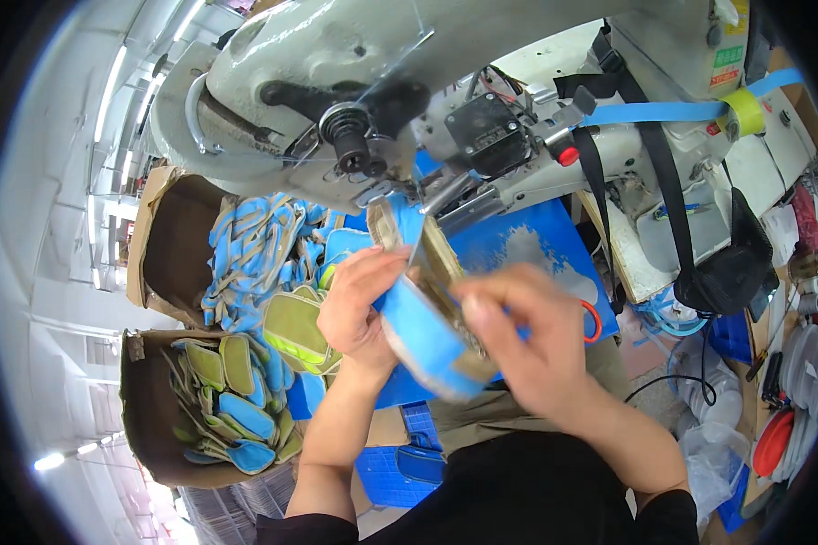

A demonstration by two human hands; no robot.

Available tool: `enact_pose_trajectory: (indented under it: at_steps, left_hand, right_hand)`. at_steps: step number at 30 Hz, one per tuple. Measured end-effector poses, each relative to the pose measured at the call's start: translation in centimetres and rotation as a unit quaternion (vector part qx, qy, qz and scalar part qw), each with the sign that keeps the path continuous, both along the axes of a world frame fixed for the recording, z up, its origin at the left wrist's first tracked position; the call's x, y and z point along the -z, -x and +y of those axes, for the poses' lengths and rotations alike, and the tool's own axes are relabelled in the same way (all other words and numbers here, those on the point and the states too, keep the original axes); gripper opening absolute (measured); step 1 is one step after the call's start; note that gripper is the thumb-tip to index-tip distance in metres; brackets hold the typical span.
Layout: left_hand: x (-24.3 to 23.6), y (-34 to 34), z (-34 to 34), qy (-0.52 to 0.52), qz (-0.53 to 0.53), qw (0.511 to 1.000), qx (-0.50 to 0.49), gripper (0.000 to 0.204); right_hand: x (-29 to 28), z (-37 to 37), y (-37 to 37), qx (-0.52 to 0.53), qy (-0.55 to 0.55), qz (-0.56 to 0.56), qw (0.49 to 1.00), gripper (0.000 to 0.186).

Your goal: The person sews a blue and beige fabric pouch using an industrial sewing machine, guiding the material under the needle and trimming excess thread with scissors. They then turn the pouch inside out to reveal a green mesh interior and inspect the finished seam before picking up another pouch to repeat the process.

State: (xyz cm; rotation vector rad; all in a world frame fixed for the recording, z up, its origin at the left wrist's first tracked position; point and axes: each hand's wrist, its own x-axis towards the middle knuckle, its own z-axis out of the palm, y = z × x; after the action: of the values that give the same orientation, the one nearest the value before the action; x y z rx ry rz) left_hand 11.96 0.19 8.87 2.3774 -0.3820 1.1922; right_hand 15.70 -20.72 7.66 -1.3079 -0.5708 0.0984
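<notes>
My left hand (354, 309) grips a light-blue and khaki fabric piece (427, 341) with a beige edge, its fingers curled over the upper left part. My right hand (527, 336), blurred, has its bent fingers on the right side of that same piece. The piece stands tilted below the needle area of a large pale sewing machine (291, 54), its top reaching up to the metal folder (454, 209). Whether the top is under the presser foot, I cannot tell.
A box of olive and blue pieces (164, 400), a heap of blue strips (254, 254) and an empty-looking box (173, 236) sit left. Olive pieces (295, 331) lie beside my left hand. Orange-handled scissors (592, 318) lie right, below hanging black straps (663, 200). Blue tape (654, 114) runs to the machine.
</notes>
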Motion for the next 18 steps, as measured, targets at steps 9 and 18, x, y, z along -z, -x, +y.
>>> enact_pose_trajectory:
  at_steps: [9,18]
  left_hand:
    - [-0.8,0.0,-0.7,-0.119,0.027,0.992,0.036,0.026]
    - [-1.8,-0.4,-0.9,-0.186,0.053,0.981,0.036,0.027]
  right_hand:
    - [2.8,3.5,-2.1,-0.020,0.001,0.125,0.992,0.016]
    - [3.7,3.6,-1.5,-0.014,-0.041,0.135,0.990,0.011]
